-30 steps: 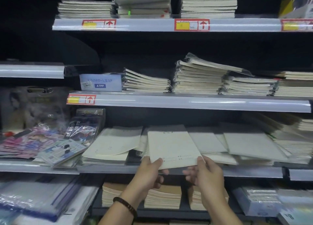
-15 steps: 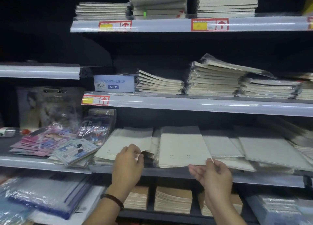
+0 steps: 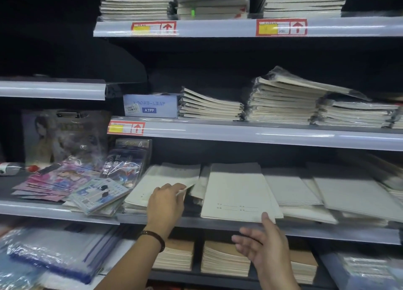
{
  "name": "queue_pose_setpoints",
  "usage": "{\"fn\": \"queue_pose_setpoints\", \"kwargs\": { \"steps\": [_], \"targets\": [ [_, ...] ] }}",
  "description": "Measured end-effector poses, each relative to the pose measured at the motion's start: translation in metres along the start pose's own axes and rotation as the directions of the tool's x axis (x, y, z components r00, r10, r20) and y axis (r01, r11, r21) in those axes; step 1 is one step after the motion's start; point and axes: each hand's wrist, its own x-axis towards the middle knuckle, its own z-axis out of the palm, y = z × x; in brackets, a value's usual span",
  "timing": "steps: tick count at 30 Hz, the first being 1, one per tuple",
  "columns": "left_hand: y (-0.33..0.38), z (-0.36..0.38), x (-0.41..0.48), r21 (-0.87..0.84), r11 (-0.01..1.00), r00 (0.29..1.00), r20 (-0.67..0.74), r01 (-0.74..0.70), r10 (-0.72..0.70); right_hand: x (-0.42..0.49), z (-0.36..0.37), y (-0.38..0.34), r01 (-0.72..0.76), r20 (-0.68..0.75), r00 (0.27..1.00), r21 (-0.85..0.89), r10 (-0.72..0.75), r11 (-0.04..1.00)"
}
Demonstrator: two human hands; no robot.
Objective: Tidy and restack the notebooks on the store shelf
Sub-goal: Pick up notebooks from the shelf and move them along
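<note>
Several grey shelves (image 3: pixel 239 134), stacked notebooks (image 3: pixel 235 193)

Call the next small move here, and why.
Probably: right hand pushes the middle notebook back. Its front edge overhangs the shelf lip and only the open hand's thumb touches it; the left hand pinches the left stack's top notebook.

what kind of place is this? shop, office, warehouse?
Most likely a stationery shop aisle: price tags with red arrows clipped on the shelf rails, piles of shrink-wrapped notebooks stocked side by side, and a retail box labelled A7PP.
</note>
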Motion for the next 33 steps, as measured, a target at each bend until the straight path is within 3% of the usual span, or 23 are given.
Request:
{"fn": "queue_pose_setpoints", "kwargs": {
  "steps": [4,12,14,21,29,33],
  "targets": [
    [0.018,-0.008,-0.008,-0.187,0.981,0.992,-0.102,0.059,-0.079,0.003,0.005,-0.004,0.027,-0.002,1.000,-0.027,-0.027,0.999],
    [0.059,-0.026,-0.051,-0.331,0.943,0.956,-0.287,-0.034,-0.067,0.003,0.001,-0.011,0.058,-0.029,0.998,0.013,-0.057,0.998],
    [0.073,-0.030,-0.057,-0.327,0.940,0.952,-0.305,-0.099,-0.006,0.003,-0.003,-0.013,0.087,-0.071,0.994,0.041,-0.084,0.995],
    [0.119,-0.011,-0.073,-0.171,0.913,0.923,-0.172,-0.371,0.343,0.004,-0.016,-0.023,0.194,-0.106,0.976,0.022,-0.191,0.981],
    [0.150,0.002,-0.082,-0.148,0.879,0.890,-0.031,-0.454,0.455,0.007,-0.033,-0.029,0.225,-0.014,0.974,-0.101,-0.227,0.969],
    [0.155,0.011,-0.085,-0.111,0.863,0.867,0.015,-0.493,0.498,0.012,-0.036,-0.038,0.162,0.016,0.987,-0.072,-0.162,0.984]
  ]
}}
